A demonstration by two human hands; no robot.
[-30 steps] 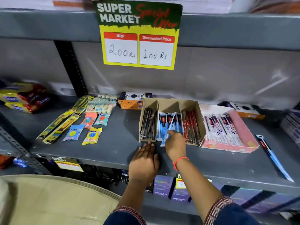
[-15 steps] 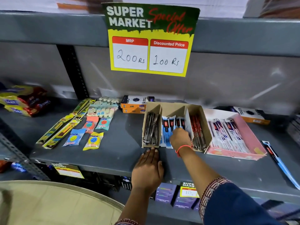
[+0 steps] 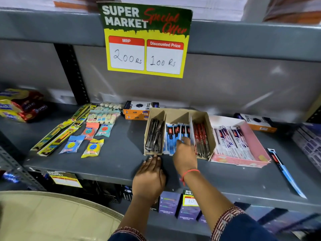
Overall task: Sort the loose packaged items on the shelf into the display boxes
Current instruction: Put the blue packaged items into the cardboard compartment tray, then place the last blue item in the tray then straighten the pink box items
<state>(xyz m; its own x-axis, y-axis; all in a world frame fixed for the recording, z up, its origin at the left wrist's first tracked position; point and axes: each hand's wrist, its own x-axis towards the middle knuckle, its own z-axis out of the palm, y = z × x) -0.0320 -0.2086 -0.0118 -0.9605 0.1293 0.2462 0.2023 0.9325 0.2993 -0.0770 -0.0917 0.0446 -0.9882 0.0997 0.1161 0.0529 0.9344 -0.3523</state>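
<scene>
The blue pen packets are lying in the middle slot of the cardboard display box, mid-shelf near the front edge. The right hand is reaching in, fingers loosely spread, seemingly tidying them; the left hand is resting flat, empty, against the box front. I judge the next move is fetching the loose blue packet lying toward the shelf's right front edge

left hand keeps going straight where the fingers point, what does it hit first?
Likely the front wall of the brown display box, at its black-pack compartment; the left hand lies flat, fingertips already about touching it, though contact is unclear.
</scene>
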